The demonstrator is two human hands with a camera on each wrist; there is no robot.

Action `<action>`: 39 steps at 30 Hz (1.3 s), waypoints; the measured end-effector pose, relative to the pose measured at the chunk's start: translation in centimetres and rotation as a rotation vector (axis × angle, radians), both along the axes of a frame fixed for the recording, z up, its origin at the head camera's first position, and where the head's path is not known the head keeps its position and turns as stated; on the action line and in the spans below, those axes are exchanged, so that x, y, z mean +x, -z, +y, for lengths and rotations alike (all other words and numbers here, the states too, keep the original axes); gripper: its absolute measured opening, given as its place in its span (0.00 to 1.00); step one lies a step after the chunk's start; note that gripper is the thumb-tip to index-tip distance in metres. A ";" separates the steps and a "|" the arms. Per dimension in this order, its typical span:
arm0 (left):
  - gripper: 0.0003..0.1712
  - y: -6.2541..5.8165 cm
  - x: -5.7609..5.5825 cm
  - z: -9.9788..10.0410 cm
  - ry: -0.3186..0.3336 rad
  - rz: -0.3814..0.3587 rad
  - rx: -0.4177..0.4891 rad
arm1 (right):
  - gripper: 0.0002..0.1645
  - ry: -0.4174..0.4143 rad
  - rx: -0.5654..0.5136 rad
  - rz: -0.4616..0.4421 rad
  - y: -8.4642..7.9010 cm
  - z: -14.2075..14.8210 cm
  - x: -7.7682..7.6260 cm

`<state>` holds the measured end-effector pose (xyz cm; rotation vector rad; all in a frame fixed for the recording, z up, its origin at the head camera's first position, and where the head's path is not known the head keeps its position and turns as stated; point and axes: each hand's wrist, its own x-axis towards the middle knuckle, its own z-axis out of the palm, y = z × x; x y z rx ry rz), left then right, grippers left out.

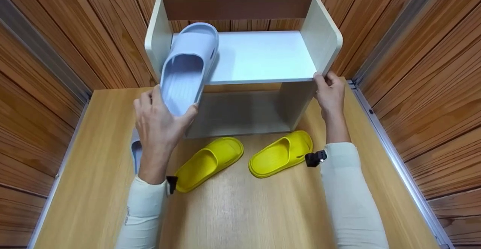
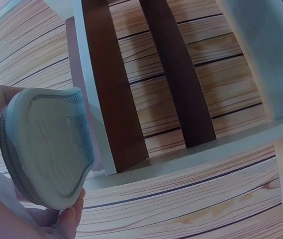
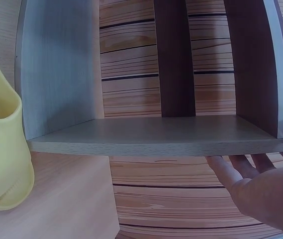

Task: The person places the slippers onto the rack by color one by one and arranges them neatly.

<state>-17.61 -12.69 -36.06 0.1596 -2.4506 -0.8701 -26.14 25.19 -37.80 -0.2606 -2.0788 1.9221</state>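
Note:
My left hand grips the heel of a light blue-grey slide slipper, thumb on one side and fingers on the other. The slipper's toe points away over the left part of the upper shelf of a small shoe rack. In the left wrist view the slipper's sole faces the camera, beside the shelf edge. My right hand holds the rack's right side at the upper shelf's front corner. Its fingers lie against the outside of the side panel, and its thumb is at the shelf's front edge.
Two yellow slippers lie apart on the wooden floor before the rack. Another blue-grey slipper is partly hidden behind my left wrist. Wood-panelled walls with metal edging enclose the space on the left, right and back.

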 end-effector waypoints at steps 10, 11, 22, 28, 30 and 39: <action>0.53 -1.5 -1.2 1.3 -0.056 -0.128 -0.037 | 0.28 -0.005 -0.024 -0.024 0.0 0.4 0.2; 0.53 -1.7 -1.3 1.4 -0.058 -0.142 -0.042 | 0.27 -0.003 -0.025 -0.016 0.1 0.4 0.2; 0.55 -2.7 -2.6 2.0 -0.103 -0.225 -0.070 | 0.26 -0.001 -0.047 0.023 0.3 0.3 -0.1; 0.54 -2.8 -3.1 2.4 -0.131 -0.234 -0.099 | 0.25 0.006 -0.041 0.018 0.3 0.1 -0.1; 0.53 -2.9 -3.3 2.5 -0.138 -0.234 -0.106 | 0.26 0.000 -0.044 0.014 0.3 0.1 -0.1; 0.49 -2.2 -4.0 2.9 -0.165 -0.187 -0.098 | 0.26 -0.014 -0.037 0.004 0.4 0.0 -0.2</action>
